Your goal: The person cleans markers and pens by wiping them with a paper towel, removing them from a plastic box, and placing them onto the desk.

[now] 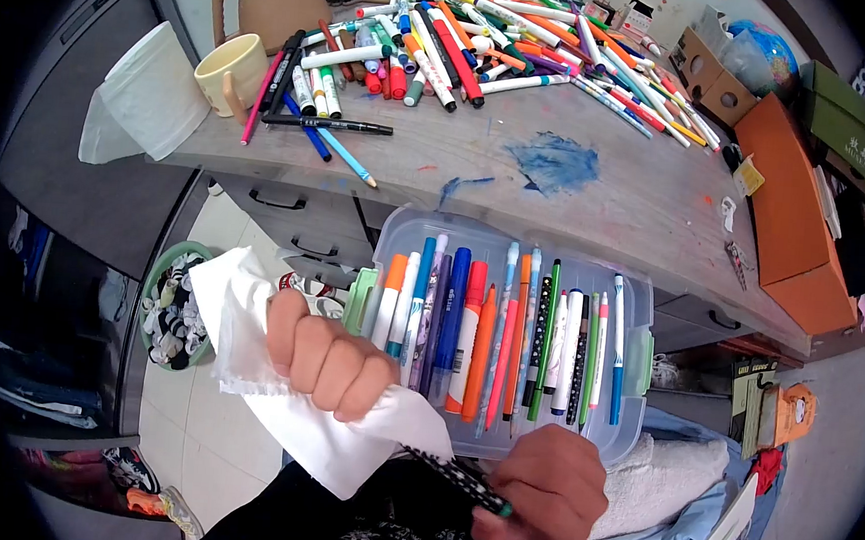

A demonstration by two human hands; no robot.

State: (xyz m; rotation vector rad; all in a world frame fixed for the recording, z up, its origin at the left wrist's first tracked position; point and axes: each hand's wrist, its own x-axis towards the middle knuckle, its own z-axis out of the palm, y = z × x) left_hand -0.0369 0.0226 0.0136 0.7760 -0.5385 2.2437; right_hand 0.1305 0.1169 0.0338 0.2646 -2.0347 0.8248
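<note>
a black polka-dot pen (457, 480) is just nearside of the plastic box (635, 374), gripped by the right hand (550, 484); its other end meets white tissue (324, 453) clenched in the left hand (331, 356) at the box's left edge. pens (481, 354) line the box; beyond it, markers (456, 63) pile on the tabletop (664, 191).

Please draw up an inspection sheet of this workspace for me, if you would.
Surface: grey desk, with blue stains.
Job's things: dotted pen, white tissue, clear box holding a row of pens.
Clutter: pen pile and mug on the desk.
Grips: left grip closed on the tissue; right grip closed on the dotted pen.
Cables: nothing seen.
Surroundings: orange box at right; green basket at lower left.
</note>
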